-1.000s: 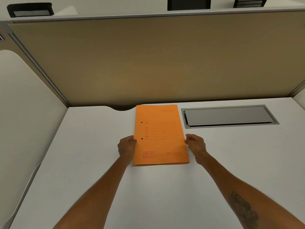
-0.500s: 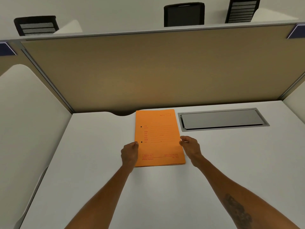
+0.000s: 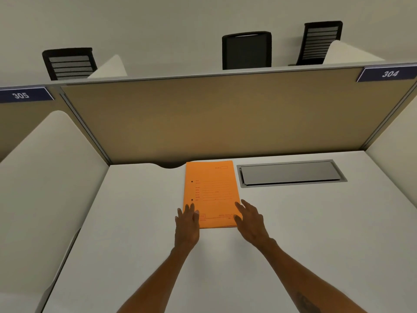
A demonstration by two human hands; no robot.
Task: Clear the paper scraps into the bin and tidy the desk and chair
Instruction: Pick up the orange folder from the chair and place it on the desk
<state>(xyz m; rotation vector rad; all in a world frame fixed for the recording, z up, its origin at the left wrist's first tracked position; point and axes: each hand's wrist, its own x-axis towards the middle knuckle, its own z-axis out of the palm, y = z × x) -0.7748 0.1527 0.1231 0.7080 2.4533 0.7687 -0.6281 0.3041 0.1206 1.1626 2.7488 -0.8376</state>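
I am resting both hands, left [image 3: 186, 224] and right [image 3: 250, 219], flat and open on the folder [image 3: 211, 195] at the surface's [image 3: 316, 233] far edge; pushing unevenly risks skewing it

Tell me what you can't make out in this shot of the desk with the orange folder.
- Orange folder, head view: printed text too small and blurred to read; both near corners covered by the left hand and right hand.
- Chairs behind the partition: only backrests show.
- Bin and paper scraps: not in view.
- Metal cable hatch: lid hides its inside.
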